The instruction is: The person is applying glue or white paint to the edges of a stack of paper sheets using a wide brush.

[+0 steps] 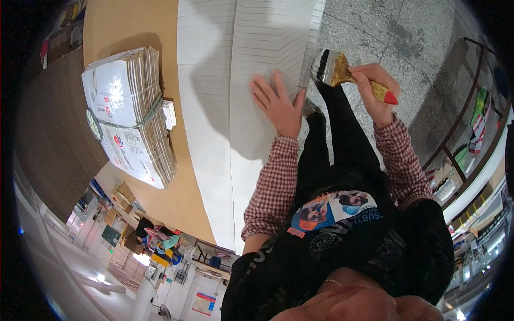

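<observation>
My left hand (278, 109) lies palm down on a long white sheet (257, 139), its fingers spread. Rows of thin bent lines run across the far part of that sheet. In my right hand (377, 91) is a wide flat paintbrush (338, 69), gripped by its yellowish handle with a red tip. Its dark bristles point left, close to the sheet's right edge strip (309, 59). Whether the bristles touch that edge I cannot tell.
On a tan board (182, 195) left of the sheet sits a bundle of flattened white cartons (128, 115), bound with a green strap. Brown corrugated sheets (59, 134) are at the far left. A dark metal rack (455, 125) stands to the right above the grey speckled floor (407, 48).
</observation>
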A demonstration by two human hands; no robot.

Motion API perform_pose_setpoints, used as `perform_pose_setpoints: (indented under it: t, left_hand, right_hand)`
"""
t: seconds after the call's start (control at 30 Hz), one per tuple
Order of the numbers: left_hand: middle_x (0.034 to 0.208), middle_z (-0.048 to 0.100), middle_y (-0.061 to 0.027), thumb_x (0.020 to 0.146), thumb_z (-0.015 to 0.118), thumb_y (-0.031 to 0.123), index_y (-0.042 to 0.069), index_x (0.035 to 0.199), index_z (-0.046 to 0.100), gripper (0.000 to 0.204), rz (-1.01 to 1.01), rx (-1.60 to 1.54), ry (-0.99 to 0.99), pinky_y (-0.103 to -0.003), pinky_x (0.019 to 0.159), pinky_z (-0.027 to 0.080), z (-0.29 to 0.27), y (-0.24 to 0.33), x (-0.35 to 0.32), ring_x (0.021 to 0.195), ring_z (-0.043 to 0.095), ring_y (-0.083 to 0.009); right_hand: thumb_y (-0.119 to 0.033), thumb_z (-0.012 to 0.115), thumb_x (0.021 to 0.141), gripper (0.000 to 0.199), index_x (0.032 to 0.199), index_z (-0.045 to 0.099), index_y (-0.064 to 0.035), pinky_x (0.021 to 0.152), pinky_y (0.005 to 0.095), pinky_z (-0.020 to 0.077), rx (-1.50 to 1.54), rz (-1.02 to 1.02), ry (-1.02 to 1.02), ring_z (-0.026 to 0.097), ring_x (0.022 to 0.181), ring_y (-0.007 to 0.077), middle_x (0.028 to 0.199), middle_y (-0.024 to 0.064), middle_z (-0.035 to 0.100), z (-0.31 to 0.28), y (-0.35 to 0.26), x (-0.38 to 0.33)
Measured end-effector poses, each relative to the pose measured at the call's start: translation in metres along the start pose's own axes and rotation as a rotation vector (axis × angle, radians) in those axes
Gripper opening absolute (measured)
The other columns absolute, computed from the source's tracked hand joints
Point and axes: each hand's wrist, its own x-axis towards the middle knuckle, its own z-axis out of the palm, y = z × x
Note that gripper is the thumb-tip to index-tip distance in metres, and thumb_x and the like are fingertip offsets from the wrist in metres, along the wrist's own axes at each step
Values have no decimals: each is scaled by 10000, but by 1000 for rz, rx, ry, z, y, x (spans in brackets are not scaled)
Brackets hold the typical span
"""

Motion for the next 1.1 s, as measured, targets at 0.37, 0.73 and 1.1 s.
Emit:
perform_pose_setpoints:
  t: [0.37, 0.73, 1.1]
  left_hand:
    - [1292, 462, -256, 948, 398, 295, 82, 1302, 486, 423, 70, -112, -93, -474, 947, 411, -19, -30, -8, 1155, 448, -473]
    - [1301, 448, -252, 925, 467, 275, 66, 1280, 502, 413, 69, -59, -72, -467, 939, 417, -15, -29, -11, 1164, 444, -456]
    - [1427, 276, -285, 898, 535, 371, 34, 1383, 370, 613, 40, -75, -18, -498, 1065, 261, -11, -42, -68, 1310, 262, -471]
  right_hand:
    - [-1, 631, 823, 50, 792, 625, 39, 695, 286, 501, -44, -184, 62, 643, 778, 194, 841, 143, 671, 15, 17, 13]
    - [-31, 632, 836, 76, 793, 634, 31, 673, 271, 491, -29, -111, 39, 626, 751, 163, 842, 128, 670, 19, 3, -9]
    - [-5, 645, 809, 73, 757, 621, 40, 660, 275, 509, -103, -170, 84, 650, 743, 189, 814, 141, 674, 14, -21, -35]
